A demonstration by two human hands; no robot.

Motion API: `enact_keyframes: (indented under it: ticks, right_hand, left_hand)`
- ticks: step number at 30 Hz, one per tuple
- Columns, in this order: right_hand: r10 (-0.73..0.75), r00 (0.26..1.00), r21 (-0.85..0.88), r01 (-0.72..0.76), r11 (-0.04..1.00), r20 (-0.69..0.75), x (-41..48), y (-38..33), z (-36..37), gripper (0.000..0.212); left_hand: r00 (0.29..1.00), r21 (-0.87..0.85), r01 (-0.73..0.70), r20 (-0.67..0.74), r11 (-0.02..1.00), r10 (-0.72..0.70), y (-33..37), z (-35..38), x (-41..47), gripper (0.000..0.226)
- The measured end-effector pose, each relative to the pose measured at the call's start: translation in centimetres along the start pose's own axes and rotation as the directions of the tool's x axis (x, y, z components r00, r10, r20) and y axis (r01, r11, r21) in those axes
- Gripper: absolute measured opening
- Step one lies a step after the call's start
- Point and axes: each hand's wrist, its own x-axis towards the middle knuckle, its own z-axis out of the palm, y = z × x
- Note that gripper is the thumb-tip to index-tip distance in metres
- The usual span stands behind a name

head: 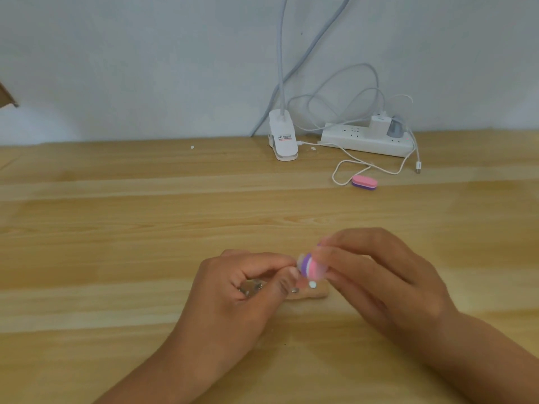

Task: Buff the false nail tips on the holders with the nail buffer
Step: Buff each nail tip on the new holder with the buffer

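The wooden tabletop (122, 228) fills the lower view and meets a pale wall at the rear; a white power strip (364, 141) lies at the rear right with a white charger and a grey plug seated in it, and white cables loop on the wood in front of it; a white lamp clip (283, 138) stands just left of the strip. The left hand (230, 298) rests near centre, fingers curled and pinching a small holder whose clear and metal parts show under the palm; the nail tip on it is hidden by the fingertips. The right hand (376, 275) grips the nail buffer (310, 265), a pink, purple and white block, blurred, pressed against the left fingertips. A second buffer (364, 182), pink over purple, lies well apart at the rear right, beside a cable loop; a white false nail tip (312, 284) sits just below the held buffer.
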Motion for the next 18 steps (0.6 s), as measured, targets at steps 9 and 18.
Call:
enact_keyframes:
  ticks: [9,18]
  right_hand:
    - [0.083,0.995,-0.001,-0.083,0.997,-0.052,0.7,0.1,-0.3,0.024]
    - [-0.004,1.0,-0.053,0.003,0.999,-0.016,0.4,0.1,0.0,0.044]
  left_hand:
    - [1.0,-0.022,0.006,-0.009,1.0,-0.007,-0.2,-0.2,0.0,0.018]
    - [0.992,0.159,-0.097,-0.067,0.983,0.108,0.1,0.0,0.2,0.02]
